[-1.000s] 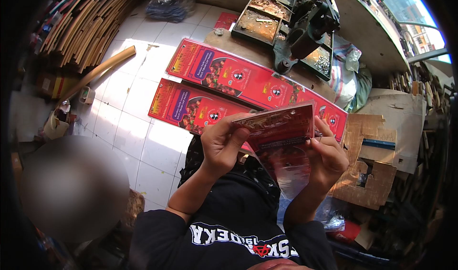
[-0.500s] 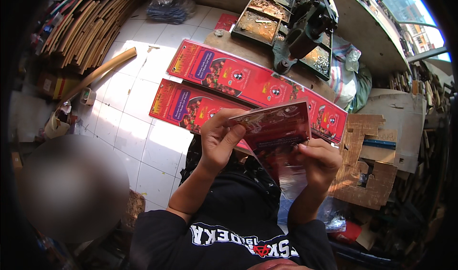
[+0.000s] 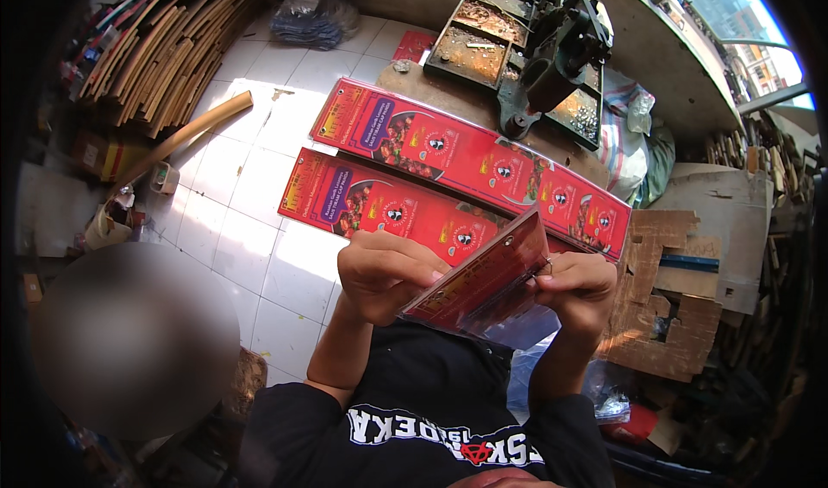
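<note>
A red printed sign panel (image 3: 487,281) with a clear plastic covering is held up in front of my chest, tilted steeply. My left hand (image 3: 385,274) pinches its left edge between thumb and curled fingers. At the opposite edge, my right hand (image 3: 576,288) is closed, thumb against forefinger, where a small thin ring (image 3: 545,268) shows at the fingertips. An eyelet hole sits near the panel's upper corner. Beyond my hands, two long red printed panels (image 3: 509,171) lie side by side, the nearer one partly hidden by the held panel.
A dark hand press (image 3: 561,65) stands at the back beside a divided tray (image 3: 470,53) of small metal bits. Torn cardboard (image 3: 660,307) lies at right. Stacked boards (image 3: 172,53) fill the far left. White tiles (image 3: 246,178) cover the floor; a blurred round shape covers the lower left.
My left hand has moved down and left, bringing its side of the panel lower. The panel has turned more edge-on, while my right hand stays nearly in place.
</note>
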### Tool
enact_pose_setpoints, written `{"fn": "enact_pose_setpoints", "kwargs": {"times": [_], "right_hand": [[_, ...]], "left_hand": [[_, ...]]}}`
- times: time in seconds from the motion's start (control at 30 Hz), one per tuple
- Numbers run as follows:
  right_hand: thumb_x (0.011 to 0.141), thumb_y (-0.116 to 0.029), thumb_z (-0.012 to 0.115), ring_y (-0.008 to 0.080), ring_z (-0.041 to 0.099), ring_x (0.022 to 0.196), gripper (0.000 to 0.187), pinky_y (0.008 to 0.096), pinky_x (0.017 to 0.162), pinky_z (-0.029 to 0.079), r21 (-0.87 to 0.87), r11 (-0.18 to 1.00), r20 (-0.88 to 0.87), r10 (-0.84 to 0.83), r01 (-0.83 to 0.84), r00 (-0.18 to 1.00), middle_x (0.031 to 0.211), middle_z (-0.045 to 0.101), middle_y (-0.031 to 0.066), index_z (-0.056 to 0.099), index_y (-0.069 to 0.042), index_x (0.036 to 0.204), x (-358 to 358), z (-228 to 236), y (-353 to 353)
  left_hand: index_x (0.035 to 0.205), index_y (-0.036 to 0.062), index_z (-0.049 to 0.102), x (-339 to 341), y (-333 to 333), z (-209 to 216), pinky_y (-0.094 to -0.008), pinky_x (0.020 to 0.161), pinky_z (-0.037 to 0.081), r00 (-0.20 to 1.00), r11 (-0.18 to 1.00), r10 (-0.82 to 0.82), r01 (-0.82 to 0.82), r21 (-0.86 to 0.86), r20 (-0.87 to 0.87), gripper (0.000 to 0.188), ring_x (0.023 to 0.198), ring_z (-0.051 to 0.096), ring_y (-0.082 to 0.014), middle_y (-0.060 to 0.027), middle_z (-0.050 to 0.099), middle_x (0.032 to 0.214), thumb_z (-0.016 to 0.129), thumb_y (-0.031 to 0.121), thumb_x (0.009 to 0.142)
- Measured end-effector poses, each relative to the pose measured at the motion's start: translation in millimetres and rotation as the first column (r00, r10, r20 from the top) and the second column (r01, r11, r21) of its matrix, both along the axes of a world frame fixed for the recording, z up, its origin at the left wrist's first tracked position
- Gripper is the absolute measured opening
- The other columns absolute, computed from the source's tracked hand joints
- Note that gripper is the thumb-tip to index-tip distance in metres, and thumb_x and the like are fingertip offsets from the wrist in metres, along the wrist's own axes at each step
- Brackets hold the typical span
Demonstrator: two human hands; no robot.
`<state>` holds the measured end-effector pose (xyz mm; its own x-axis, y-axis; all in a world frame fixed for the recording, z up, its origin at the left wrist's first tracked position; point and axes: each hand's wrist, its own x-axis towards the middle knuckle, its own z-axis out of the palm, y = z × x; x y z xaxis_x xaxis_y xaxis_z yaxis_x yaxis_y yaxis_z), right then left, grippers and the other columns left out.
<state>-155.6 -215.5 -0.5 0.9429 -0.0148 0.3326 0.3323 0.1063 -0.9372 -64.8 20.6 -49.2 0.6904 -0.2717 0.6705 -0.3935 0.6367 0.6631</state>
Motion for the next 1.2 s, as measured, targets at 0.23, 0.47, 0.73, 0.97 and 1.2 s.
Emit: {"fn": "enact_pose_setpoints", "kwargs": {"times": [0.23,0.47,0.73,0.97,1.2], "right_hand": [[0.068,0.019,0.068,0.0226,0.07,0.065,0.026,0.0292,0.055,0.057,0.005,1.0,-0.032,0.02,-0.02,0.999,0.076,0.07,0.0187,0.074,0.006,0.09,4.7,2.9,8.7],[0.068,0.019,0.069,0.022,0.07,0.065,0.025,0.0288,0.055,0.057,-0.011,1.0,-0.03,0.021,-0.022,0.999,0.074,0.07,0.0176,0.074,0.006,0.089,5.8,3.3,11.2],[0.066,0.017,0.071,0.0195,0.068,0.065,0.025,0.027,0.057,0.054,-0.032,0.999,-0.036,0.012,-0.013,0.999,0.074,0.07,0.0152,0.075,0.004,0.087,3.5,-0.1,11.4],[0.066,0.016,0.071,0.0194,0.068,0.066,0.025,0.0272,0.06,0.052,-0.044,0.999,-0.061,0.004,-0.007,0.998,0.073,0.07,0.0136,0.075,0.003,0.087,-0.1,0.3,14.4],[0.065,0.016,0.071,0.0198,0.068,0.066,0.026,0.0269,0.06,0.052,-0.009,1.0,-0.066,0.018,-0.018,0.998,0.074,0.07,0.0147,0.075,0.004,0.088,-1.6,-2.0,15.7]], "left_hand": [[0.082,-0.0016,0.068,1.9,8.1,6.1,-0.0298,0.058,0.057,0.993,0.993,0.109,-0.111,0.04,0.052,0.007,0.064,0.071,-0.0245,-0.0175,0.069,0.073,0.068,-0.006,0.077],[0.078,-0.001,0.066,4.9,11.0,6.8,-0.0294,0.055,0.056,0.987,0.992,0.118,-0.123,0.036,0.106,0.006,0.06,0.069,-0.0232,-0.0137,0.068,0.069,0.066,-0.005,0.075],[0.074,-0.0006,0.063,4.8,11.1,6.6,-0.0293,0.054,0.054,0.99,0.992,0.11,-0.115,0.053,0.088,0.002,0.056,0.066,-0.0214,-0.0113,0.065,0.066,0.064,0.0,0.075],[0.072,-0.0009,0.061,9.7,8.0,-9.2,-0.0275,0.054,0.052,0.995,0.994,-0.09,0.088,-0.057,-0.032,0.009,0.055,0.063,-0.0196,-0.0111,0.064,0.065,0.064,0.006,0.076],[0.073,0.0027,0.058,5.7,-12.1,-30.5,-0.0277,0.046,0.04,0.753,0.731,-0.636,0.519,-0.442,-0.168,0.019,0.049,0.05,-0.0138,-0.0066,0.057,0.063,0.065,0.016,0.084]]}}
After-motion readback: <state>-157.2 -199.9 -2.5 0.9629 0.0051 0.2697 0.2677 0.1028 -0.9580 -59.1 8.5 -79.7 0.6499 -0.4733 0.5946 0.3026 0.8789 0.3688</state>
